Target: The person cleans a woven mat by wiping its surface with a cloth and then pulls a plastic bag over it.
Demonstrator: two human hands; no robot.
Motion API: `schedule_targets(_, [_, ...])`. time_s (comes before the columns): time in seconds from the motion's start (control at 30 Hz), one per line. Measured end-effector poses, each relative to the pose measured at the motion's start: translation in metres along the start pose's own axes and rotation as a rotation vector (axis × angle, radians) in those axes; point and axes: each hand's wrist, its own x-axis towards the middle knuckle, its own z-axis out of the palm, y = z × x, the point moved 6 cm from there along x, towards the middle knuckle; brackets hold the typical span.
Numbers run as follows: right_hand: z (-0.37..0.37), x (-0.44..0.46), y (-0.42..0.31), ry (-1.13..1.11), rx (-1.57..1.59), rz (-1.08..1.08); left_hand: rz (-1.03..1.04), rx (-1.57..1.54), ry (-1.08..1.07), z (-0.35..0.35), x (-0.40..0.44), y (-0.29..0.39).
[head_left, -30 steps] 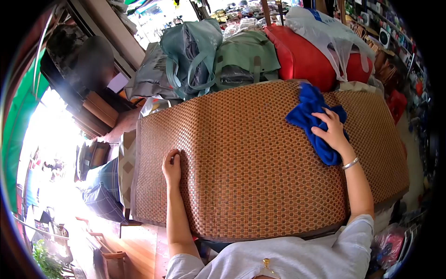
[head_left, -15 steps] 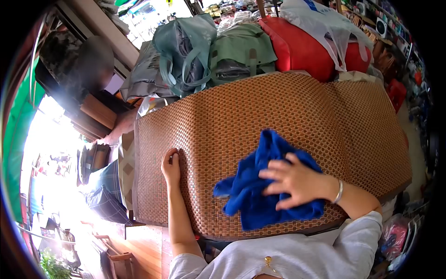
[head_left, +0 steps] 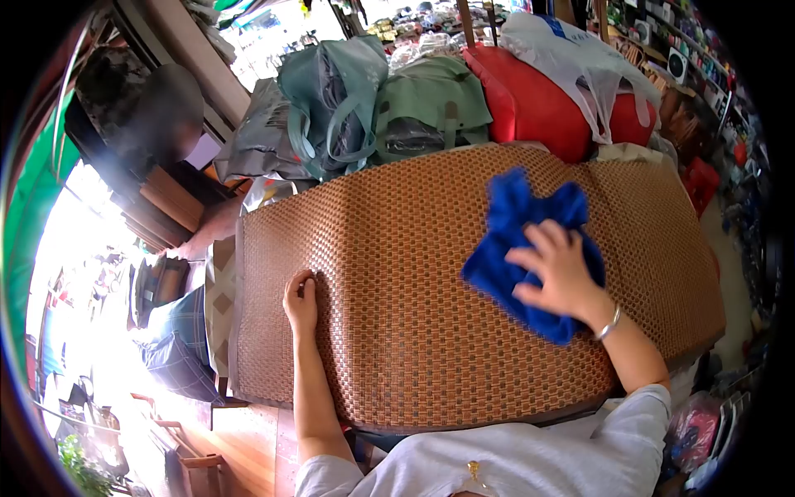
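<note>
My right hand [head_left: 556, 269] lies spread on a crumpled blue cloth [head_left: 530, 302], its fingers apart and pressing from above rather than wrapped round it. The cloth is on the right-centre part of a brown woven mat [head_left: 414, 265], which drapes over a wide, uneven surface. A bangle circles my right wrist. On the left part of the mat rests my left hand [head_left: 301, 305], fingers loosely bent and the thumb a little apart. Nothing shows in that hand. What lies under the mat is hidden.
Along the far edge stand a grey-green tote bag [head_left: 335, 103], a green bag [head_left: 432, 103] and a red bag [head_left: 530, 99] with a white plastic bag [head_left: 571, 62] over it. A person [head_left: 157, 116] is at upper left. Plaid cushions [head_left: 178, 356] sit left of the mat.
My right hand has pushed the blue cloth away from me and to the right across the mat, and the cloth's folds have shifted. My left hand stays at about the same spot.
</note>
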Motion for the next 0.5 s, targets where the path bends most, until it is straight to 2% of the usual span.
schedule_targets(0.13, [0.005,-0.033,-0.101,-0.223,0.272,-0.461,0.006,0.005,-0.002,0.001,0.000,-0.002])
schedule_targets(0.17, [0.007,-0.037,-0.110,-0.270,0.363,-0.538,0.027,0.012,0.009,-0.001,0.000,-0.002])
schedule_targets(0.23, [0.011,-0.025,-0.105,-0.310,0.371,-0.557,0.037,0.006,0.007,-0.001,0.002,-0.008])
schedule_targets(0.3, [0.017,0.000,-0.075,-0.248,0.265,-0.458,0.047,-0.010,0.005,0.000,0.002,-0.007])
schedule_targets(0.5, [0.028,0.061,0.070,0.072,0.006,0.253,0.005,-0.027,-0.002,-0.002,-0.001,-0.001])
